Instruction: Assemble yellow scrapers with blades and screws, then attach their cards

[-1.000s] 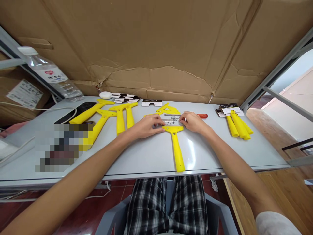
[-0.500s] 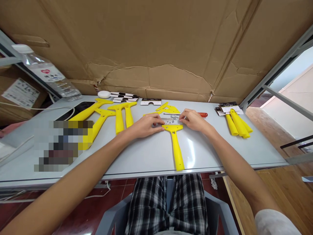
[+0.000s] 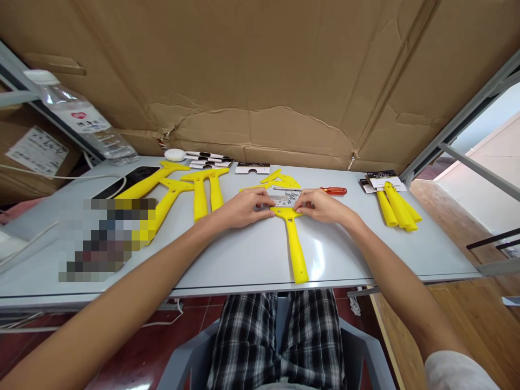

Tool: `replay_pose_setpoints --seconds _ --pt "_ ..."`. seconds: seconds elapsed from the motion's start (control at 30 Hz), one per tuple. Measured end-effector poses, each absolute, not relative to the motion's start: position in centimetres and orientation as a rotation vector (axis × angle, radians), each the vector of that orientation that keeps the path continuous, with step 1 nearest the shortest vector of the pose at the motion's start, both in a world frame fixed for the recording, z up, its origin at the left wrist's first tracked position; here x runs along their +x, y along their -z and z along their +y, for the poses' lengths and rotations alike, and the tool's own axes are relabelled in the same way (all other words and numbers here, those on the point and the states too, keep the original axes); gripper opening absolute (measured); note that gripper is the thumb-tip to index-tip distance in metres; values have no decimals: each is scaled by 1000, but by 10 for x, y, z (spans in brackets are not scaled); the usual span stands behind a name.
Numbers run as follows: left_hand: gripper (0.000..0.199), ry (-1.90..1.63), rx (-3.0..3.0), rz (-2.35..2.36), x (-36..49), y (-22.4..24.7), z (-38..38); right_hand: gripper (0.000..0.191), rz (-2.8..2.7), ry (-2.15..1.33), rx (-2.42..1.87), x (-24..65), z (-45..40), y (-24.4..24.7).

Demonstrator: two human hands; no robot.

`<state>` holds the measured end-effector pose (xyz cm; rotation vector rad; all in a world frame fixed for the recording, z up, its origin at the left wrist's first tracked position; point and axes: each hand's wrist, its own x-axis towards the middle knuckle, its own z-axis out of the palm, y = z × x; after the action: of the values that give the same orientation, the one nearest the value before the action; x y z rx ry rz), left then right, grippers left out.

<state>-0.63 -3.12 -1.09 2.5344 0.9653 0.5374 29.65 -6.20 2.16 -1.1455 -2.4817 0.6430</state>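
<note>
A large sheet of creased, torn brown cardboard point(image 3: 252, 70) fills the space ahead, above a long grey table point(image 3: 252, 265). A person sits at the table on a grey plastic chair point(image 3: 182, 357), wearing plaid shorts point(image 3: 276, 341), with both forearms reaching forward across the tabletop. A pixelated patch hides part of the table on the left.

Yellow scrapers lie along the table: two near the far edge left of the hands point(image 3: 199, 197), and a bundle of them point(image 3: 398, 211) to the right, beside a stack of printed cards point(image 3: 382, 181). A water bottle point(image 3: 77, 116) lies beyond the far left corner.

In the middle, one yellow plastic scraper point(image 3: 296, 249) lies flat, its handle pointing toward the person and its wide head under the hands. A printed strip point(image 3: 286, 197) lies across that head, between the two hands. The left hand point(image 3: 244, 208) and right hand point(image 3: 323, 206) both rest palm-down, fingers slightly curled, on opposite ends of the strip, with a narrow gap between them. Whether they are pinching it cannot be told. A red-handled screwdriver point(image 3: 335, 190) lies just beyond the right hand.
</note>
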Motion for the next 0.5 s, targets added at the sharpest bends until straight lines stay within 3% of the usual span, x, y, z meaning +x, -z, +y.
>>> replay_pose_setpoints --seconds 0.27,0.5 --pt "45 -525 2548 985 -7 10 -32 20 -2474 -655 -1148 301 -62 -25" --pt "46 -506 2545 989 -6 10 -32 39 -2444 -655 -1170 310 -63 -27"
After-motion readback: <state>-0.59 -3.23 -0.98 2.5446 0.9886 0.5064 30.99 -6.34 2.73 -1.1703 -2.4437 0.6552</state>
